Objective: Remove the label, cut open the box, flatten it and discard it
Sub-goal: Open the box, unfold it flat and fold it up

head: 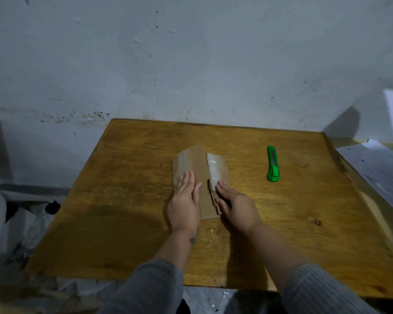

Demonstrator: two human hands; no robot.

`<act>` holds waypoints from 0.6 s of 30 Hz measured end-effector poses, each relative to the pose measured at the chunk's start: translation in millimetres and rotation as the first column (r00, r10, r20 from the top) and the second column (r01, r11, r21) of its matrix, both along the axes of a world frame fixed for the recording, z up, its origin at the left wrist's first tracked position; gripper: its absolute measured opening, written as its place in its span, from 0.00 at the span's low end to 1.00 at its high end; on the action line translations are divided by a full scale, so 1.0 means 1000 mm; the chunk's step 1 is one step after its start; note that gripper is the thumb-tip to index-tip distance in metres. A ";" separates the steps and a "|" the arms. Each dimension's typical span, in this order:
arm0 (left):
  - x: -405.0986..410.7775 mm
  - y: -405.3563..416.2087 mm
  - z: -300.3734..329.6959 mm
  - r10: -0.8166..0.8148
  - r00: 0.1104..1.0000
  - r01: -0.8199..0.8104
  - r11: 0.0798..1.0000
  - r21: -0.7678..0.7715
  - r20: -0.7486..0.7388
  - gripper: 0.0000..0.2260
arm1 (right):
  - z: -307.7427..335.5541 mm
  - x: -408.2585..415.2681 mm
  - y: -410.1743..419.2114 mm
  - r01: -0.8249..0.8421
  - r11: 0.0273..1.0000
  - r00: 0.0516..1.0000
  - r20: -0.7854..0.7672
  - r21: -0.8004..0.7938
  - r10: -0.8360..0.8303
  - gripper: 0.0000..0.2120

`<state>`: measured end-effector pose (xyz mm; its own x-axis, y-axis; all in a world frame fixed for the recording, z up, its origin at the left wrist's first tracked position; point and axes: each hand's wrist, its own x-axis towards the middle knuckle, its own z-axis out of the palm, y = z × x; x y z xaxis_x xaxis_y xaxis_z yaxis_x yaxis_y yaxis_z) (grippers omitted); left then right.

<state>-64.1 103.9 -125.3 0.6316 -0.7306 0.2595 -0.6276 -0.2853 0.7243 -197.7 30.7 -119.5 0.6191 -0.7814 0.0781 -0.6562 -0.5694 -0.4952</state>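
Note:
A small brown cardboard box point(196, 163) lies flattened in the middle of the wooden table point(127, 189). A strip of shiny clear tape point(214, 169) runs along its right panel. My left hand point(185, 202) presses flat on the left part of the cardboard, fingers straight. My right hand point(235, 205) rests on the right edge of the cardboard, fingers stretched over the folded flaps. A green utility knife point(273, 164) lies on the table to the right of the box, apart from both hands.
The table stands against a grey stained wall point(191, 64). White paper sheets point(377, 164) lie beyond the table's right edge. Plastic wrap and white items point(16, 223) sit on the floor at the left.

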 end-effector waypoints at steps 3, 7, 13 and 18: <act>-0.003 -0.004 -0.005 -0.043 0.998 0.041 0.998 0.048 0.045 0.18 | 0.000 0.001 0.000 0.000 1.000 1.000 -0.001 0.013 0.000 0.21; -0.005 -0.009 -0.012 -0.102 0.989 0.085 0.984 0.156 0.106 0.19 | 0.001 0.002 -0.002 0.000 1.000 1.000 -0.003 0.030 0.000 0.22; -0.005 -0.009 -0.018 -0.157 0.965 0.108 0.968 0.226 0.211 0.19 | 0.002 0.001 -0.001 0.005 1.000 1.000 -0.014 0.021 -0.005 0.23; -0.003 0.000 -0.012 -0.291 0.918 0.174 0.906 0.385 0.270 0.27 | 0.011 -0.002 -0.008 -0.003 0.997 1.000 -0.004 0.072 0.003 0.33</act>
<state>-66.9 103.8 -137.0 0.3597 -0.9256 0.1178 -0.8842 -0.2978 0.3598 -199.3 22.4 -108.1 0.6216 -0.7831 0.0196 -0.6565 -0.5343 -0.5324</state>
